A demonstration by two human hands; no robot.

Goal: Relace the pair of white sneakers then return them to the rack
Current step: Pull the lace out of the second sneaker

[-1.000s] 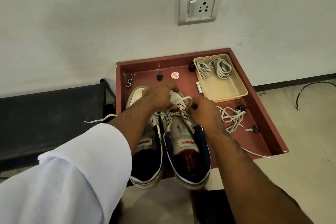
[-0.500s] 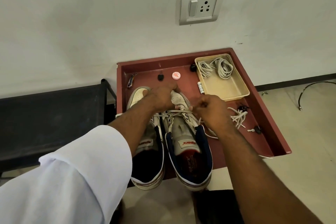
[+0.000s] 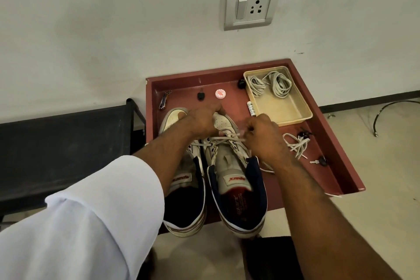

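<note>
The right-hand sneaker (image 3: 234, 166) is laid on the red tray (image 3: 336, 166) with its long axis running from the wall-side toe to the heel, which overhangs the tray's near edge. A white lace (image 3: 223, 139) is stretched crosswise over its lower eyelets, so the coming pull is judged to run across that axis. The lace's right end is pinched by the right hand (image 3: 263, 136), fingers curled, just beside the eyelets. The toe is held down by the left hand (image 3: 204, 120), fingers curled over it. The right hand is judged the one working the lace.

The shoe is seen to be white with a navy collar and a red-lettered tongue label; only the lowest eyelets appear laced. The second sneaker (image 3: 184, 177) is set touching it on the left. Slack lace (image 3: 295, 145) lies on the tray to the right, and coiled spare laces (image 3: 270, 84) are kept in a cream box (image 3: 293, 118) at the tray's far right corner.
</note>
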